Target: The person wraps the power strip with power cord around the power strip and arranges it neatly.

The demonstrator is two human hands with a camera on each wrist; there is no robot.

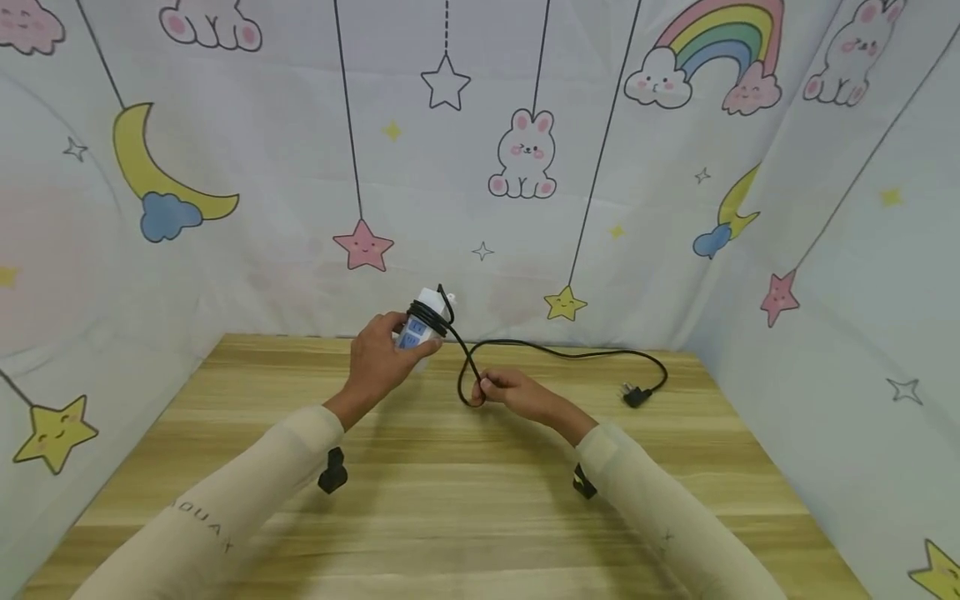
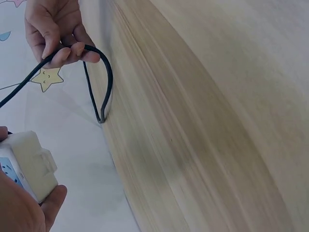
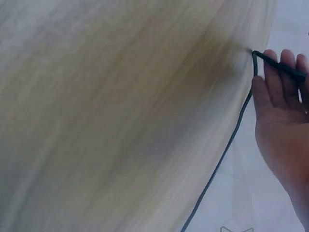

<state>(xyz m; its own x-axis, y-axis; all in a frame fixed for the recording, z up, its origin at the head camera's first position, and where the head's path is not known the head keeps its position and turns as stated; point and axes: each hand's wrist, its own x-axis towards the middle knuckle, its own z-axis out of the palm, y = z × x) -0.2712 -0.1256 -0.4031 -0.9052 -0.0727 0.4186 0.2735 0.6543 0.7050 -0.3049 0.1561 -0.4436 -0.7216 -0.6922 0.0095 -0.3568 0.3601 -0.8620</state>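
Observation:
A white power strip point(image 1: 430, 297) with blue socket faces is held up above the table by my left hand point(image 1: 380, 354), thumb on one side and fingers on the other. Several turns of its black cord point(image 1: 427, 317) are wound around the strip's body. My right hand point(image 1: 521, 394) pinches the cord between thumb and fingers, to the right of the strip. In the left wrist view, the cord point(image 2: 110, 77) makes a loop below the right hand point(image 2: 55, 29). From there it runs along the table to a black plug point(image 1: 636, 396) lying at the back right.
The wood-grain table point(image 1: 450, 517) ends at a white curtain point(image 1: 285, 250) printed with stars, rabbits and moons, which also hangs along both sides. Small black pieces point(image 1: 332, 472) show beside both forearms.

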